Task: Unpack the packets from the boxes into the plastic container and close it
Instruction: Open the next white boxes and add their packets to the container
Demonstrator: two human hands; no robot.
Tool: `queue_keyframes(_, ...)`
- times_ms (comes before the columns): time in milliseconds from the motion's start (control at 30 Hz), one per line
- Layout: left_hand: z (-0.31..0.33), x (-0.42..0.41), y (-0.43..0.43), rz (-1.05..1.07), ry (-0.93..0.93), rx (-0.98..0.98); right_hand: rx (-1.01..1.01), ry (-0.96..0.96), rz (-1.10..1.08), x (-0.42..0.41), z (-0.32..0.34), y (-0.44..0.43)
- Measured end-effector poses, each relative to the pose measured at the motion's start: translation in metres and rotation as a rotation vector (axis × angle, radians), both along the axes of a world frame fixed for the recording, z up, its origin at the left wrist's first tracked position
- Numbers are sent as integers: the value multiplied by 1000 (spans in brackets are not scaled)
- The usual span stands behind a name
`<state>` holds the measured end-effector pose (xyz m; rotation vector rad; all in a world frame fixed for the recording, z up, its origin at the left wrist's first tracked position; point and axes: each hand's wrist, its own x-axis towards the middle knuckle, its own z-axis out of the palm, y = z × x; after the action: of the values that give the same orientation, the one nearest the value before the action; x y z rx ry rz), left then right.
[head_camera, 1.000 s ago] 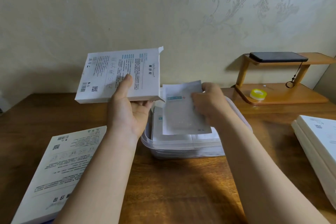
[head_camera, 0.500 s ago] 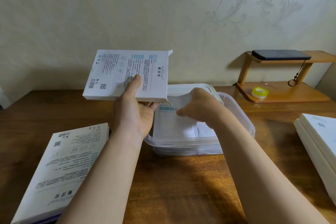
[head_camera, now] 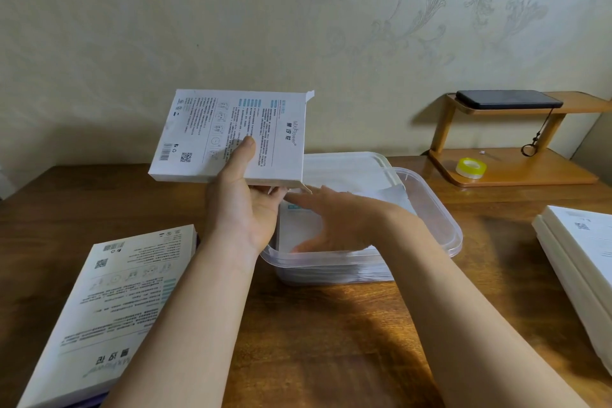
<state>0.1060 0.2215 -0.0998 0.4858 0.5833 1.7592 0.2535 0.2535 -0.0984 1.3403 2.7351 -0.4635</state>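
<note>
The left hand [head_camera: 241, 209] gripped a flat white printed cardboard box [head_camera: 212, 129], raised at 10 o'clock of the clear rectangular plastic container [head_camera: 443, 222]; its thumb [head_camera: 243, 152] pressed the top face, fingers curled beneath. The right hand [head_camera: 344, 219] lay low over the flat white packets [head_camera: 299, 228] inside the container, fingers [head_camera: 308, 200] straight and close together, tips pointing to 9 o'clock just under the box's open end; contact with the packets could not be told. 1 similar white box [head_camera: 116, 301] lay on the brown wooden table [head_camera: 314, 341] at 7 o'clock.
</note>
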Motion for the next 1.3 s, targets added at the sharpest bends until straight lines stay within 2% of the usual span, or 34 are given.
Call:
queue_keyframes(333, 0, 0, 1, -2, 17, -10, 15, -253, 41, -4, -13, 8)
queue_keyframes(433, -1, 0, 1, 0, 30, -9, 9, -238, 39, -4, -12, 7)
queue_keyframes(567, 0, 0, 0, -6, 35, -10, -14, -123, -7, -2, -13, 7)
queue_keyframes(700, 0, 0, -1, -12, 57, -5, 42, -168, 18, -5, -19, 11)
queue_keyframes(767, 1, -1, -1, -18, 66, -2, 17, -124, -1, -4, -18, 10)
queue_keyframes(833, 1, 0, -1, -27, 71, 9, -25, 93, -101, -1, -9, 6)
queue_keyframes(933, 2, 0, -1, -45, 64, 19, 130, 744, -419, 8, 12, 8)
queue_keyframes(967, 3, 0, -1, -51, 67, 22, 109, 973, -526, 11, 21, 8)
queue_keyframes(1033, 3, 1, 0, -49, 78, 19, -163, 1357, -580, 13, 36, 2)
queue_keyframes(1100, 4, 1, 0, -39, 91, 3, -369, 1487, -530, 9, 45, -5)
queue_keyframes(1200, 4, 1, 1, -43, 112, 6, -413, 1462, -527, 2, 48, -11)
queue_keyframes(1300, 3, 0, 1, -46, 156, 25, -477, 1517, -529, 4, 51, -12)
